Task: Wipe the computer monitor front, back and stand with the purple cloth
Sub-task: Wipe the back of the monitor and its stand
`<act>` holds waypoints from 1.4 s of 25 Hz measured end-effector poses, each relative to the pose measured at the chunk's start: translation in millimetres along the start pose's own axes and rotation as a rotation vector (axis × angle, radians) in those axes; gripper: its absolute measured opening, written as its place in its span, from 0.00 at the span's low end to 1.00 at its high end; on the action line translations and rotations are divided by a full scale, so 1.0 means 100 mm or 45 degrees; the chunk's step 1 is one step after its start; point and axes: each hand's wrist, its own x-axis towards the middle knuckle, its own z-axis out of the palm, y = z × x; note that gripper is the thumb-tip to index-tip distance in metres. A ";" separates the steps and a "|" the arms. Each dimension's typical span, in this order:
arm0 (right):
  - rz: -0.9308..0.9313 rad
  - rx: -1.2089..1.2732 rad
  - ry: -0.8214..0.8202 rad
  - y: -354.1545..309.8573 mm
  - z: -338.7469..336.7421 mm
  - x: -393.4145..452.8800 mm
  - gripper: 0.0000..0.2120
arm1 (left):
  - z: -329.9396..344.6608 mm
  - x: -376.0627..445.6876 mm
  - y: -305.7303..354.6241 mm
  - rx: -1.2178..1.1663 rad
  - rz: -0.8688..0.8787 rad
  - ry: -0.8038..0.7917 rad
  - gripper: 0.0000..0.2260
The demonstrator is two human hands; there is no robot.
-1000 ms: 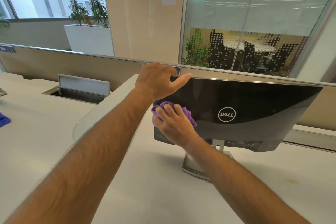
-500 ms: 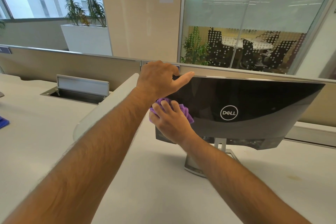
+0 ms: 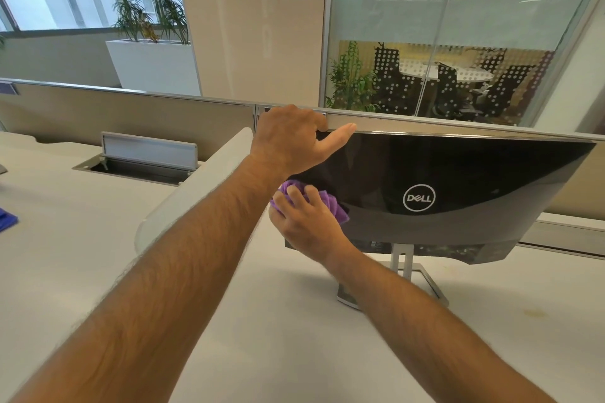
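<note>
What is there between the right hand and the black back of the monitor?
The crumpled purple cloth, under the right hand, in the head view.

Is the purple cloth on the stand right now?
No: the right hand presses the purple cloth against the glossy back of the monitor, left of the logo, well above the stand.
</note>
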 end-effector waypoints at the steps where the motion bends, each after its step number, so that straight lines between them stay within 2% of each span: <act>1: -0.034 -0.004 -0.063 -0.07 0.08 -0.06 0.19 | 0.00 0.00 0.00 0.004 -0.004 0.000 0.38; 6: -0.261 -0.061 -0.507 -0.36 0.52 -0.63 0.19 | 0.02 -0.02 0.01 0.003 -0.013 0.004 0.37; 9: -0.311 -0.091 -0.431 -0.30 0.51 -0.64 0.19 | 0.03 -0.02 0.02 0.000 -0.020 0.005 0.37; 12: -0.191 -0.013 -0.325 -0.25 0.44 -0.46 0.19 | 0.02 -0.02 0.03 0.021 -0.017 0.005 0.37; 14: -0.233 -0.041 -0.366 -0.29 0.47 -0.44 0.20 | 0.01 -0.03 0.02 0.016 -0.014 0.006 0.37; 17: -0.440 -0.187 -0.550 -0.40 0.52 -0.55 0.21 | 0.01 -0.03 0.03 -0.026 -0.014 -0.001 0.38; 22: -0.370 -0.165 -0.441 -0.28 0.42 -0.38 0.21 | 0.02 -0.03 0.03 -0.024 -0.026 0.004 0.38; 26: -0.545 -0.252 -0.589 -0.45 0.54 -0.51 0.18 | 0.02 -0.03 0.03 0.016 -0.019 0.007 0.38; 28: -0.506 -0.250 -0.604 -0.46 0.54 -0.50 0.19 | 0.02 -0.03 0.04 0.033 -0.019 0.009 0.37; 32: -0.289 -0.097 -0.430 -0.32 0.45 -0.26 0.21 | 0.01 -0.03 0.04 0.032 -0.019 0.008 0.36; 35: -0.415 -0.151 -0.531 -0.41 0.52 -0.35 0.21 | 0.02 -0.03 0.04 0.033 -0.023 0.018 0.38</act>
